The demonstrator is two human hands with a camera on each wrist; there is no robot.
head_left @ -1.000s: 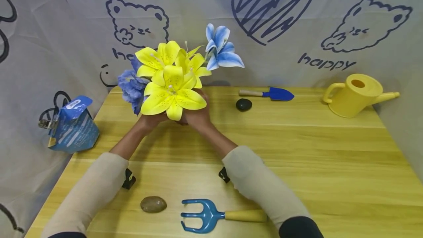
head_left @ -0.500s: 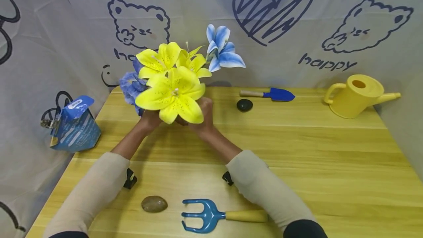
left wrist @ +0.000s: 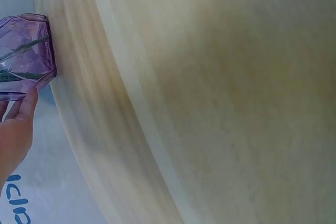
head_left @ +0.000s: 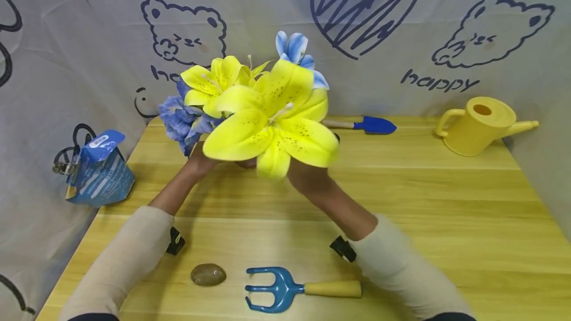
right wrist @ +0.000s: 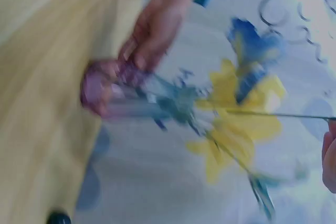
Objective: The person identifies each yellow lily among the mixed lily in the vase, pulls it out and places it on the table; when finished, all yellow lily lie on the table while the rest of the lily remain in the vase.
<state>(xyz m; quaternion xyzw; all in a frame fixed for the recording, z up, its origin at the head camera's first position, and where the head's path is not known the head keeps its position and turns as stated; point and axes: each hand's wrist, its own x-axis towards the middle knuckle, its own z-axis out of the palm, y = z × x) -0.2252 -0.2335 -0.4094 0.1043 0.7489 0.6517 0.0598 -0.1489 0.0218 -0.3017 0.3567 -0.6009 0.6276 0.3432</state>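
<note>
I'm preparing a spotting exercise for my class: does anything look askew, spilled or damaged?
The blue bag looks odd: at the left edge of the table, it seems to jut outward, though the camera angle may exaggerate that. I see no spill, and the yellow lily in the right hand shows no obvious damage.

Left sleeve (head_left: 125, 256) pale beige, plain, softly creased; right sleeve (head_left: 403, 264) matching. Both end in straight cuffs (head_left: 161, 217) below bare wrists. Dark cloth (head_left: 450, 317), near black, borders each sleeve at bottom of head view. Small angular black block (head_left: 176, 241) beside left cuff; similar black piece (head_left: 343, 249) beside right. Left hand (right wrist: 155, 35), right hand (head_left: 310, 177) bare.
</note>
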